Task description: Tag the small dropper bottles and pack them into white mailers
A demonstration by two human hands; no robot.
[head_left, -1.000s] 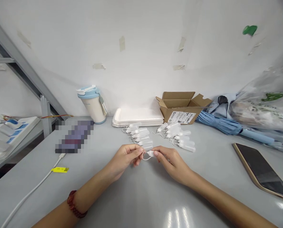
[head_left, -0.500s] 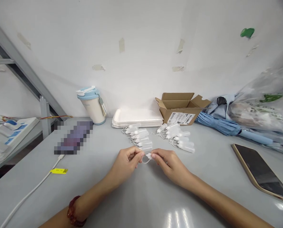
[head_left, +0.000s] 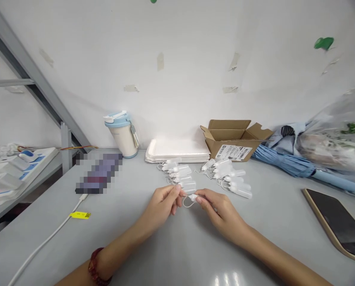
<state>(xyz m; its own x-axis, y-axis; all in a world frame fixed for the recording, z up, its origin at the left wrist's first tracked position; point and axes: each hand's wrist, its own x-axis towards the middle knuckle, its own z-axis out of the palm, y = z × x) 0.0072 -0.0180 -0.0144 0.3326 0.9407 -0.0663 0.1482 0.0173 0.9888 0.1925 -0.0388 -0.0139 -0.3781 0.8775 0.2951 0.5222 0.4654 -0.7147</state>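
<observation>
My right hand [head_left: 217,204] has thumb and forefinger pinched on a small white dropper bottle [head_left: 193,197], held just above the tabletop [head_left: 153,254] in front of me. Its tapered tip points left; most of the body is hidden by my fingers. My left hand [head_left: 163,203] faces it, thumb and forefinger pressed together on the end of a thin white loop [head_left: 188,206] that hangs in a curve between the two hands. Exact part under the left fingertips: too small to tell.

Beyond my hands, similar bottles lie on their sides in two groups: left group [head_left: 181,171] just past my left fingertips, right group [head_left: 239,187] beyond my right hand. Behind these: a white stack of flat packets [head_left: 179,147] and, beside it, an open cardboard box [head_left: 236,149] with a printed label.
</observation>
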